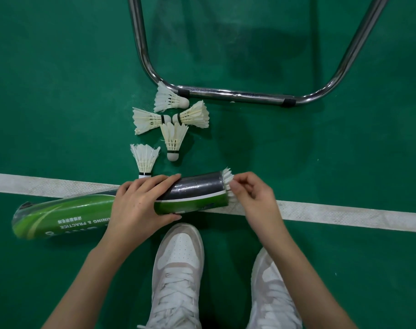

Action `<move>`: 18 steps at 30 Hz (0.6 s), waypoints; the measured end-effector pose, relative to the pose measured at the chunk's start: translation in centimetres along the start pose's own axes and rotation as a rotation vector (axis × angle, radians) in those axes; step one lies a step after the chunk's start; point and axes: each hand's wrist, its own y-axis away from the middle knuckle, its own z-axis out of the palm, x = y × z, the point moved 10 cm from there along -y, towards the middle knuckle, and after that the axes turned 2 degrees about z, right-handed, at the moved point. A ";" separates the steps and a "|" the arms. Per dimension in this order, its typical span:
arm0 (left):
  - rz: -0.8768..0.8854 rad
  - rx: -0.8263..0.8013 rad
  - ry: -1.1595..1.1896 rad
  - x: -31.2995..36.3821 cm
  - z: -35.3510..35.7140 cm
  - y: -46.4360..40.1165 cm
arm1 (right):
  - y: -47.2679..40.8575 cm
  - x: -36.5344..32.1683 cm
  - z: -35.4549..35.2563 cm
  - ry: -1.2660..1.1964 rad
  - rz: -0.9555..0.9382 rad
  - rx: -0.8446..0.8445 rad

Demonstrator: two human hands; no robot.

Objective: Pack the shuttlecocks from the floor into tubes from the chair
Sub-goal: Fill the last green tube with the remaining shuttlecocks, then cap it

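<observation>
Left hand [144, 201] wraps round the mid of the green/black tube [121, 205], fingers curled over the top, thumb under, holding it near-horizontal above the white court line [344, 214]. Right hand [252, 194] at the tube's open end, fingertips [234, 186] pinching/nudging the feathers of a shuttlecock [228, 184] that's mostly inside, only the feather rim sticking out.

Head view only, so depth inside the tube can't be seen.

Risk, imo: feathers look splayed against the rim; pushing w/ fingers on the tips could bend or snap them, or jam the shuttle crooked. Tube tilts slightly, so loose grip = contents slide out the open end.

Still on the floor [60, 91]: five loose shuttlecocks [171, 119] clustered just beyond the tube, one [145, 160] standing nearly against left-hand fingers, another [168, 98] touching the chrome chair frame [238, 93]. Chair legs crowd the far reach. White sneakers [178, 269] below, close under the tube.
</observation>
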 end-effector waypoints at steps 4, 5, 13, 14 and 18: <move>-0.014 0.005 0.010 -0.1 -0.3 -0.1 | 0.7 0.5 2.0 -0.059 0.026 -0.034; -0.016 0.003 0.015 -0.1 -0.3 -0.1 | 0.7 0.5 2.1 -0.053 0.028 -0.030; 0.004 0.013 0.051 0.4 -0.8 -0.2 | 0.3 0.6 2.5 -0.013 0.067 -0.038; 0.005 0.012 0.055 0.4 -0.8 -0.1 | 0.2 0.6 2.9 -0.037 0.085 -0.090; 0.005 0.010 0.040 0.3 -0.9 0.0 | 0.2 0.4 4.1 -0.055 0.092 -0.232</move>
